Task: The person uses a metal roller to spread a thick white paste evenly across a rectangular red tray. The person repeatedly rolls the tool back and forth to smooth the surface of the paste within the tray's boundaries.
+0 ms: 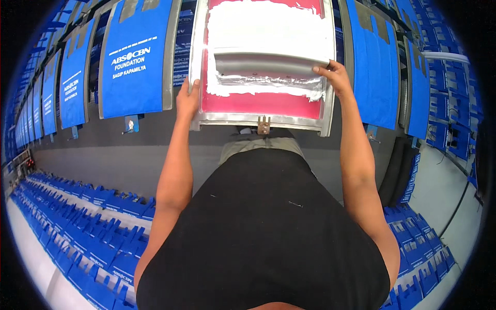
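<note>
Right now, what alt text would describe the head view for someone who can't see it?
A person's left hand holds the left side of a metal frame around a red screen, while the right hand grasps the right end of a wide grey blade amid smeared white paste. Flat blue bags line both sides.

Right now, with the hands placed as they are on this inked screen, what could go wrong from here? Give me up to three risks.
The right hand holds the squeegee near its right end only, so pressure might be uneven.
White ink lies close to that hand's fingers, so it could smear onto them.
Blue panels stand on both sides of the frame; stray ink might mark them.
</note>
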The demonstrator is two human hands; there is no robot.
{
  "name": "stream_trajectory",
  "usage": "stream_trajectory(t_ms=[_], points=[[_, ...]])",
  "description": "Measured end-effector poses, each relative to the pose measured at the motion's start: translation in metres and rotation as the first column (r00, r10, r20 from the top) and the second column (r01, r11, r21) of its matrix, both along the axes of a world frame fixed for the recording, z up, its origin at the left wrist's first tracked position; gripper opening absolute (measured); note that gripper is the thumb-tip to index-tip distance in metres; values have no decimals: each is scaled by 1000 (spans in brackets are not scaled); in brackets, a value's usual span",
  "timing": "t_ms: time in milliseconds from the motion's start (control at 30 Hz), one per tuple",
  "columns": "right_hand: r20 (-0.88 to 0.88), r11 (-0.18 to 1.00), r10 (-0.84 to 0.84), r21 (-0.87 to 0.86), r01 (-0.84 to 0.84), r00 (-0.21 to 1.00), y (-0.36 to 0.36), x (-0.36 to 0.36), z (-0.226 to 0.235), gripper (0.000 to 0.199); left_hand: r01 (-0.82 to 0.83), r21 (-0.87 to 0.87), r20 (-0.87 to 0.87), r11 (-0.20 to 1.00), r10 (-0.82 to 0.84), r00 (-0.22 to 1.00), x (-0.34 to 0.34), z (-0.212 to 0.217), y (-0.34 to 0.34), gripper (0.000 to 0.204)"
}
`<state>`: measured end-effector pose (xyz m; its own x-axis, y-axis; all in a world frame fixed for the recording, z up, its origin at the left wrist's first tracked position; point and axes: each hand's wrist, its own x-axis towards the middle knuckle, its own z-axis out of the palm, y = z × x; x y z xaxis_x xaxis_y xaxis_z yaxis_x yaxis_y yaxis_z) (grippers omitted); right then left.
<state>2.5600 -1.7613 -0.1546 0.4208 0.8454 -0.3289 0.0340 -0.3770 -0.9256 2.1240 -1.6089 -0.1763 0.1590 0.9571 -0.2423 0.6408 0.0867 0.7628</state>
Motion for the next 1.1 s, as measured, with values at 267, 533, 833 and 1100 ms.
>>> stream_trajectory(t_ms=[267, 533, 833, 1100], points=[[765, 849, 511, -377, -370, 393, -27, -63, 79, 31, 662, 412, -320, 627, -581, 749, 64, 123, -21, 50], [831, 896, 355, -173, -408, 429, 59, 3, 75, 28, 714, 365, -475, 597, -540, 695, 138, 122, 80, 23], [881, 870, 422, -326, -371, 216, 71, -25, 20, 37, 768, 313, -606, 559, -505, 614, 131, 57, 75, 41], [748, 853, 500, -339, -397, 436, -39, -84, 77, 32, 682, 298, -378, 668, -573, 727, 72, 100, -46, 27]])
